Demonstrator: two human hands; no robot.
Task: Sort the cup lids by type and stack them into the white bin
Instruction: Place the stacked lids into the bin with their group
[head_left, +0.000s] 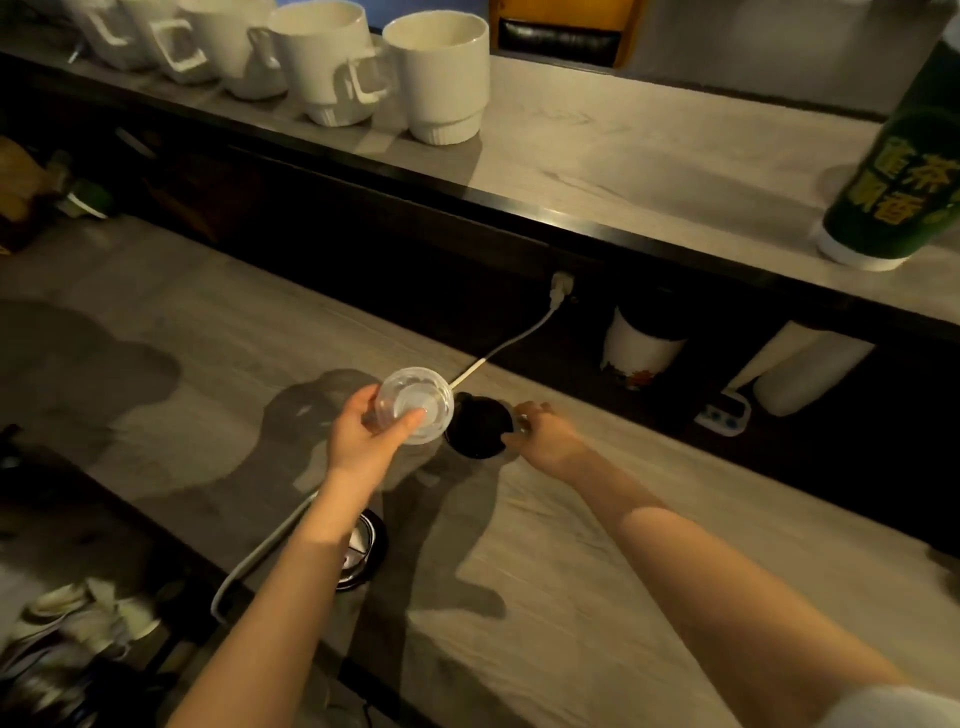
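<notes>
Left hand (363, 434) grips a clear lid (415, 405); at its three o'clock my right hand (545, 436) pinches the black lid (475, 428).

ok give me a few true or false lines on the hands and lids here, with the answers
1. The left hand holds a clear lid. True.
2. The black lid is lifted in the air. False: it lies on the counter.
3. The right hand is at the black lid's edge. True.
4. The white mugs lie on their sides. False: they stand upright on the upper shelf.
</notes>
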